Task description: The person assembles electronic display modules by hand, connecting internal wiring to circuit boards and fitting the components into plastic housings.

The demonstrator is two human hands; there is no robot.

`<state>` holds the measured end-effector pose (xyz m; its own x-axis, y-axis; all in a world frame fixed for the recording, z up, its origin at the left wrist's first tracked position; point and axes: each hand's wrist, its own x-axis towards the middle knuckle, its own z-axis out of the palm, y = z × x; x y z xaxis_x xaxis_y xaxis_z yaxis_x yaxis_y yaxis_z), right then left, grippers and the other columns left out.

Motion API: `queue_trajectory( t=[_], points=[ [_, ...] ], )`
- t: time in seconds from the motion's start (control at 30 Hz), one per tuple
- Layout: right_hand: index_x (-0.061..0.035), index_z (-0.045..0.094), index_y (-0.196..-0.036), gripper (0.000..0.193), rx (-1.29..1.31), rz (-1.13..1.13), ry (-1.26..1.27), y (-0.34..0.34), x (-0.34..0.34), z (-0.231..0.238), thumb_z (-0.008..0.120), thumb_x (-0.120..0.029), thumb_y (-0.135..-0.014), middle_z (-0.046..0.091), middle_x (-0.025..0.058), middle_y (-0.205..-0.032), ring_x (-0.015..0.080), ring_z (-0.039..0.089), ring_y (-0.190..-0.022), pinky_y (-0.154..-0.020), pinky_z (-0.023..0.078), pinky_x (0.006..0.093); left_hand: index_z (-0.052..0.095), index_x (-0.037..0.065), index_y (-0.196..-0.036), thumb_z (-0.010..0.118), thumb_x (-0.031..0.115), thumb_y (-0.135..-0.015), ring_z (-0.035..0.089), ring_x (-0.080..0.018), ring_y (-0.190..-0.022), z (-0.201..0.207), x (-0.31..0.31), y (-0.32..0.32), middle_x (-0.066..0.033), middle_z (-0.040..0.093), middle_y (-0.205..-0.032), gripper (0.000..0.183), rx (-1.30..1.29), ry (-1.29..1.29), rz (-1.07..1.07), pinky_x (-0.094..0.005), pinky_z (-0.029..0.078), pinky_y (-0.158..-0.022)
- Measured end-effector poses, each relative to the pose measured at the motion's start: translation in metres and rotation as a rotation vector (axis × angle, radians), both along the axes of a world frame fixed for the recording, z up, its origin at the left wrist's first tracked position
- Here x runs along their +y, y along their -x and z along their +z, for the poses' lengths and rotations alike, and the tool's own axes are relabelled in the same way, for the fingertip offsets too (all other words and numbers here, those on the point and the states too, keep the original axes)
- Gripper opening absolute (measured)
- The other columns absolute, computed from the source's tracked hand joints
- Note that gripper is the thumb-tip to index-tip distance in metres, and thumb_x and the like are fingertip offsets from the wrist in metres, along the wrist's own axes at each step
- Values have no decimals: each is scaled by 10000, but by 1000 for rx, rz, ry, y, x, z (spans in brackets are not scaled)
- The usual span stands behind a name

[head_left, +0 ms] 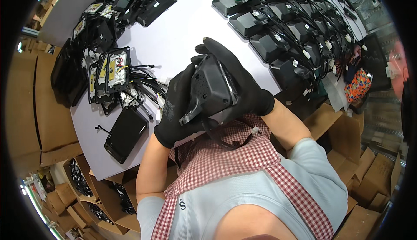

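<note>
Between my two black-gloved hands is a black plastic housing with screw holes, its back face turned up. My left hand wraps its left side, while my right hand grips the right side with fingers reaching over the far edge. From its near end a black cable with a white connector hangs over my checked apron. To the left of my hands, a flat black display unit lies on the table. Beyond it sit open units with exposed circuit boards and bundled wires.
On the right stand rows of black housings with cables trailing rightward. More black units are heaped at the far left of the white table. Cardboard boxes flank me below the table edge. An orange patterned cloth lies at the right.
</note>
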<state>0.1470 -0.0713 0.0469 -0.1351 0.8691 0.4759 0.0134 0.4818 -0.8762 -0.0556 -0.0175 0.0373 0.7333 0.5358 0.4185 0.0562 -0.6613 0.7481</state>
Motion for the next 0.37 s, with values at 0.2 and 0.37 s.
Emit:
queue_trajectory(
  t=[0.2, 0.37],
  points=[
    [-5, 169, -1558, 1350, -41, 29, -84, -1, 2, 5, 965, -367, -530, 432, 188, -1481, 294, 451, -1359, -1123, 379, 438, 250, -38, -1510, 851, 417, -666, 477, -430, -1217, -3, -6, 2, -253, 448, -1393, 1132, -16, -27, 68, -494, 370, -1051],
    [-111, 139, -1590, 1124, 132, 47, 525, 2, -16, 39, 845, -310, -738, 380, 189, -1538, 277, 407, -1403, -1170, 314, 427, 287, -7, -1493, 810, 352, -712, 478, -346, -1208, 3, 1, 8, -215, 471, -1352, 1007, 350, -368, 315, -466, 405, -1011]
  ],
)
